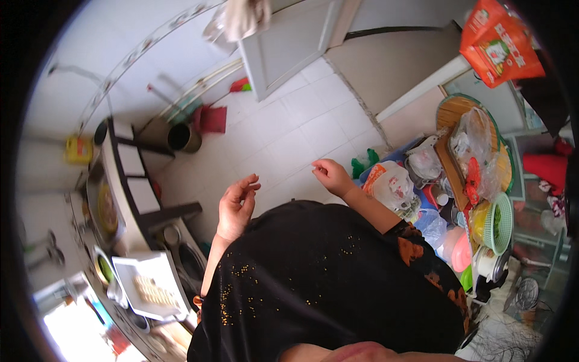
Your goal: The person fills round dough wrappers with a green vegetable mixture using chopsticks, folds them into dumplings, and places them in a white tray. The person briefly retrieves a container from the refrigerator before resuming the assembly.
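My left hand [237, 209] hangs in front of my black top, above the tiled floor [289, 131]. Its fingers are bent and apart, with nothing between them. To the right, my right hand [334, 177] is loosely curled in the air, a small gap between thumb and fingers, and I see no object in it. Neither hand touches anything. Low on the left, a white tray [169, 276] bears rows of pale pieces [156, 292], too small to name for certain. It is on the counter side, beyond my left forearm.
On the right, a crowded shelf holds plastic bags [391, 185], a green colander [499, 224] and a round wooden board [445, 108]. An orange bag [502, 50] hangs above. Leftward are a counter with a wok [106, 208], a bin [183, 138] and a red dustpan [212, 120]. A door [289, 45] stands ajar ahead.
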`<action>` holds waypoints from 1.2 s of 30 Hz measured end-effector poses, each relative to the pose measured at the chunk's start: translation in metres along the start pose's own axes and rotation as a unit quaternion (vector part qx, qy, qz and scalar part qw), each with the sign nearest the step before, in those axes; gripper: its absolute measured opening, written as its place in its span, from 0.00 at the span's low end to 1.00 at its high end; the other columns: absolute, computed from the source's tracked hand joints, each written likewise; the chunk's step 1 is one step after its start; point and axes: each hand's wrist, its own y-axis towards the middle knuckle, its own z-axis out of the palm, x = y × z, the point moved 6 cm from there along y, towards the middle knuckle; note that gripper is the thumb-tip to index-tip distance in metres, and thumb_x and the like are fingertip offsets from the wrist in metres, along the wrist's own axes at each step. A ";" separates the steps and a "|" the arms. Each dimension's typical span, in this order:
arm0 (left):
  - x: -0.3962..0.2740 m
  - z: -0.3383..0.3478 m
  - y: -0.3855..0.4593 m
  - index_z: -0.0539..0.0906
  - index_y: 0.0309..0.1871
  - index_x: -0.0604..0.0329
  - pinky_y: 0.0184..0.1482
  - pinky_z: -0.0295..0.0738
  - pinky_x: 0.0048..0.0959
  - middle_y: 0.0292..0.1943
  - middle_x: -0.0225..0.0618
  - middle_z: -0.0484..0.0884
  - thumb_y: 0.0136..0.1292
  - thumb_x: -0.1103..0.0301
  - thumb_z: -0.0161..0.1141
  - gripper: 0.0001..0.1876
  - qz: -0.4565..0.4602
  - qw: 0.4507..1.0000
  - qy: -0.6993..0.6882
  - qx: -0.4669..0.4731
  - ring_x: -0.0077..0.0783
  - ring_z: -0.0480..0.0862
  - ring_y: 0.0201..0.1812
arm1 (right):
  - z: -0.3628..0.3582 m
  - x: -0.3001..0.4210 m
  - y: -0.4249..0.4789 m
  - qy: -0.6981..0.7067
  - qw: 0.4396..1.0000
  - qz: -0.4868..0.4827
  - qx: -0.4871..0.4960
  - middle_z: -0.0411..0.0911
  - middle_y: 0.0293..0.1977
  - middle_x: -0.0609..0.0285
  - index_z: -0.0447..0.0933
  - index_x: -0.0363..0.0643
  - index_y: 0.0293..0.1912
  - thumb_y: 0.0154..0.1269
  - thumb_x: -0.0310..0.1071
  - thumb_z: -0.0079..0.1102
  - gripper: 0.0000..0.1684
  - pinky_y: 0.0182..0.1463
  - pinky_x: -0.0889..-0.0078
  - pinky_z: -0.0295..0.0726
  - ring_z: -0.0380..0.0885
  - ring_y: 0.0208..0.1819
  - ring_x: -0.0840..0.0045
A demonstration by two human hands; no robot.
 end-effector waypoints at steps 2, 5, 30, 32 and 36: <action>-0.002 0.021 0.050 0.77 0.58 0.66 0.53 0.78 0.26 0.52 0.40 0.82 0.68 0.83 0.52 0.17 0.005 0.999 0.003 0.045 0.32 0.85 0.51 | -0.027 -0.017 0.021 0.017 0.999 0.013 -0.047 0.80 0.37 0.55 0.79 0.39 0.47 0.63 0.35 0.62 0.14 0.41 0.72 0.79 0.78 0.34 0.73; 0.008 0.051 0.126 0.78 0.58 0.66 0.52 0.78 0.26 0.52 0.40 0.82 0.68 0.83 0.52 0.17 -0.021 0.993 -0.008 0.114 0.31 0.85 0.51 | -0.054 -0.034 0.058 0.075 0.992 0.055 -0.083 0.80 0.36 0.57 0.79 0.38 0.47 0.64 0.35 0.62 0.14 0.40 0.74 0.78 0.77 0.34 0.76; -0.031 0.374 0.765 0.77 0.59 0.67 0.54 0.78 0.28 0.51 0.40 0.83 0.68 0.79 0.51 0.17 0.034 0.913 0.014 0.407 0.31 0.85 0.51 | -0.404 -0.216 0.387 0.162 0.905 0.182 -0.349 0.81 0.33 0.63 0.77 0.36 0.52 0.68 0.31 0.61 0.15 0.35 0.78 0.82 0.82 0.31 0.83; -0.048 0.406 0.814 0.77 0.59 0.66 0.54 0.78 0.28 0.50 0.40 0.83 0.68 0.80 0.51 0.17 0.043 0.914 0.024 0.402 0.31 0.85 0.51 | -0.446 -0.228 0.426 0.170 0.901 0.174 -0.360 0.81 0.33 0.62 0.77 0.36 0.51 0.68 0.31 0.61 0.14 0.35 0.78 0.83 0.82 0.32 0.83; -0.068 0.490 0.892 0.77 0.58 0.66 0.54 0.78 0.26 0.50 0.40 0.83 0.67 0.80 0.52 0.16 0.019 0.896 0.000 0.444 0.31 0.85 0.50 | -0.560 -0.211 0.499 0.110 0.909 0.137 -0.377 0.81 0.34 0.61 0.77 0.35 0.51 0.68 0.31 0.60 0.15 0.39 0.78 0.80 0.80 0.34 0.83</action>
